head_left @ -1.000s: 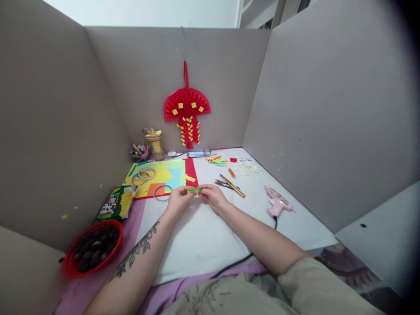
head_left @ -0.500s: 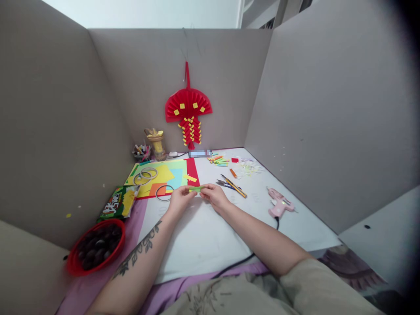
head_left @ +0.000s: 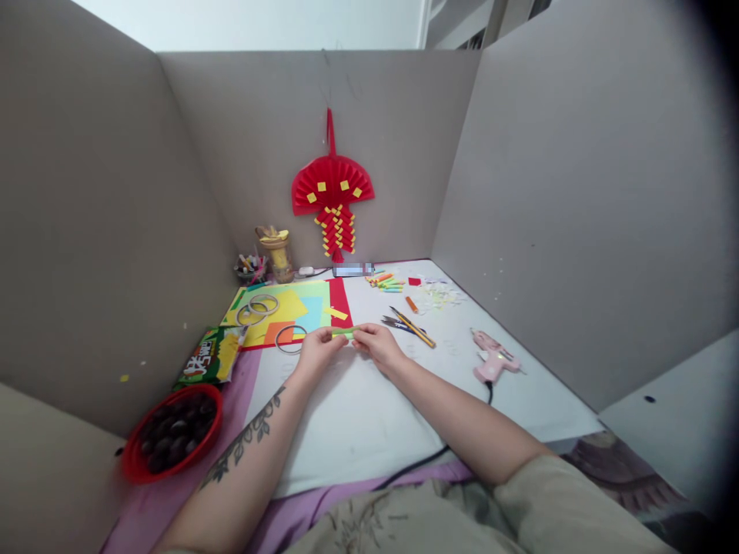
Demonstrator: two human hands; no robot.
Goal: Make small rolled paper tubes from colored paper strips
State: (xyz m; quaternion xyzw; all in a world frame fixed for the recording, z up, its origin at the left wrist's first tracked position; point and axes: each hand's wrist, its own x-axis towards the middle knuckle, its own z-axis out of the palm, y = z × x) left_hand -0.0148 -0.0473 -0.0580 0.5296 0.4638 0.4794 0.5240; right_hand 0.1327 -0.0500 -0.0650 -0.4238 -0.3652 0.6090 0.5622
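Between my two hands, above the white tabletop (head_left: 358, 431), is a small piece of green paper (head_left: 345, 334). My left hand (head_left: 321, 346) pinches its left end and my right hand (head_left: 376, 344) pinches the right end; fingers cover part of it. Just beyond lies a yellow paper strip (head_left: 336, 314) at the edge of a red sheet (head_left: 340, 296). A roll of tape (head_left: 277, 343) rests beside my left hand. To the right of my right hand are scissors (head_left: 398, 324) and a yellow pencil or similar thin tool (head_left: 420, 333).
Coloured sheets (head_left: 289, 302) with two tape rolls (head_left: 264, 305) lie at left. A red bowl of dark round things (head_left: 216, 419) and a green packet (head_left: 211, 355) stand nearer. A pink glue gun (head_left: 493, 358) with its cord is at right. Small paper rolls (head_left: 388, 282) lie behind.
The green paper between my fingers shows slightly more of its upper edge, and looks a little curved. Both hands stay in nearly the same place; the view has shifted very slightly.
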